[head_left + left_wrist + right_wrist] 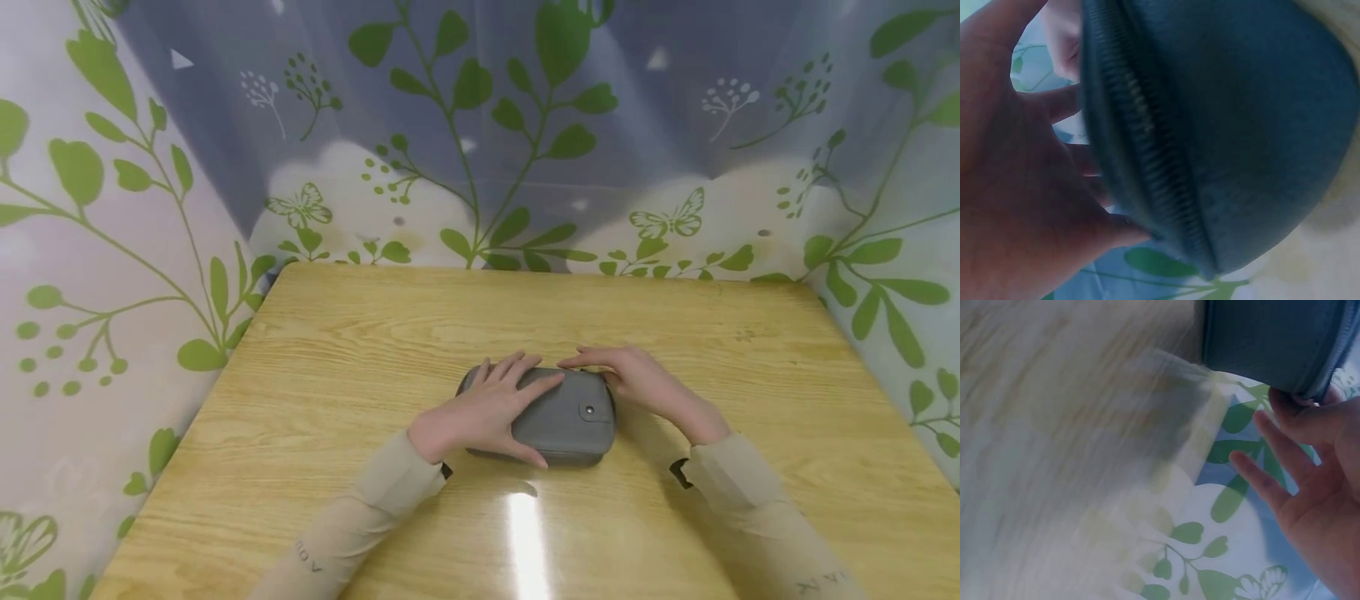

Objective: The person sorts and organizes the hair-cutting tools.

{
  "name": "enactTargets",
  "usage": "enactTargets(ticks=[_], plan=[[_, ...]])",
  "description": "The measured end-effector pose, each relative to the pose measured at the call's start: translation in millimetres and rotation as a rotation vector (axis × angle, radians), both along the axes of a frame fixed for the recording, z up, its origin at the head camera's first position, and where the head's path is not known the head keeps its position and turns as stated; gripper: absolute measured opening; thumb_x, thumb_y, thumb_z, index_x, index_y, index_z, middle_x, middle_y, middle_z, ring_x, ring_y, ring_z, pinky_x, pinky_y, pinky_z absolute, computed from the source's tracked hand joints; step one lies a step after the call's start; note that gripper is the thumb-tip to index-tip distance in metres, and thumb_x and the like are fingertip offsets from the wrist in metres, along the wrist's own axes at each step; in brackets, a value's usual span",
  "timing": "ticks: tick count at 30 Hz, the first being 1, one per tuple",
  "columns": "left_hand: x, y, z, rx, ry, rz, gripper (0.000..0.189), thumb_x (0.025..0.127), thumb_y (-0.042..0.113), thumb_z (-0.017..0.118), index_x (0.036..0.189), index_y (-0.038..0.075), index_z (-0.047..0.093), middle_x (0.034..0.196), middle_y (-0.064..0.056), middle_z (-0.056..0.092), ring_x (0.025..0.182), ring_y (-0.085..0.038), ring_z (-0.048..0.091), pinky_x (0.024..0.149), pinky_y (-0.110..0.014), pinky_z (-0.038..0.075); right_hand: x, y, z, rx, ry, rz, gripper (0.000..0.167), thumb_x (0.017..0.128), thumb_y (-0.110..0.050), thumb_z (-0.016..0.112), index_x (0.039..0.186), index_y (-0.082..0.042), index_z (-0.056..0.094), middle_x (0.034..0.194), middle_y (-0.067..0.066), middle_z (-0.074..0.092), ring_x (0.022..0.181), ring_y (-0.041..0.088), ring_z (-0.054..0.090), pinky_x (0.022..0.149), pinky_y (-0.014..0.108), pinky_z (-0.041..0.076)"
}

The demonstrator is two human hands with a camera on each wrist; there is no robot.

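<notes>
A grey zippered case with a snap tab lies flat on the wooden table. Across its left part rests my left hand, fingers spread over the top and thumb toward the near edge. The left wrist view shows the case's zipper running along its side, closed where visible. At the far right corner is my right hand. In the right wrist view its thumb and forefinger pinch at the zipper's end, apparently on the zipper pull, which they mostly hide; the other fingers are extended away from the case.
The wooden table extends around the case, with a bright light reflection in front of it. Leaf-patterned curtains stand behind and on both sides of the table.
</notes>
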State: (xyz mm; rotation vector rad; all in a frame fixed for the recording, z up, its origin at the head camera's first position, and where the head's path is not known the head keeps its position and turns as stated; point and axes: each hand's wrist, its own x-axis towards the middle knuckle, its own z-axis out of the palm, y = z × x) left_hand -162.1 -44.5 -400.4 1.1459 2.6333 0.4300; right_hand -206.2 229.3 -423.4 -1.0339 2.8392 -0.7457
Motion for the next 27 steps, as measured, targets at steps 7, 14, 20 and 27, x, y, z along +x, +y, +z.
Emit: enactTargets(ticks=[7,14,20,27], plan=[[-3.4,3.2,-8.1,-0.029,-0.007,0.025,0.11,0.077,0.063,0.08,0.163,0.026,0.023,0.165,-0.017,0.019,0.153,-0.036,0.019,0.118,-0.069,0.011,-4.1,1.1,-5.2,0.004,0.013,-0.05,0.039,0.09,0.013,0.063,0.116,-0.012,0.078,0.113,0.011,0.075,0.081,0.026,0.072,0.076,0.043,0.058],[-4.0,5.1,-7.5,-0.035,0.041,0.051,0.108,0.075,0.063,0.082,0.161,0.026,0.028,0.162,-0.015,0.028,0.149,-0.034,0.029,0.117,-0.068,0.017,0.5,5.0,-1.5,0.018,0.035,-0.095,0.022,0.091,0.001,0.072,0.11,-0.009,0.079,0.104,0.009,0.077,0.096,0.029,0.074,0.082,0.047,0.059],[-3.5,5.6,-6.7,-0.028,0.06,0.062,0.106,0.075,0.06,0.084,0.16,0.027,0.031,0.16,-0.015,0.032,0.147,-0.034,0.033,0.117,-0.068,0.02,3.3,7.4,-0.5,0.028,0.117,-0.113,0.02,0.088,-0.001,0.077,0.104,-0.01,0.081,0.098,0.007,0.078,0.086,0.024,0.075,0.072,0.041,0.06],[-2.3,5.1,-9.5,-0.014,0.078,0.066,0.104,0.074,0.06,0.084,0.159,0.028,0.034,0.159,-0.014,0.034,0.145,-0.033,0.035,0.116,-0.068,0.021,8.8,10.0,-2.6,0.046,0.229,-0.118,0.017,0.085,-0.002,0.08,0.101,-0.009,0.082,0.092,0.008,0.079,0.079,0.023,0.075,0.065,0.039,0.059]])
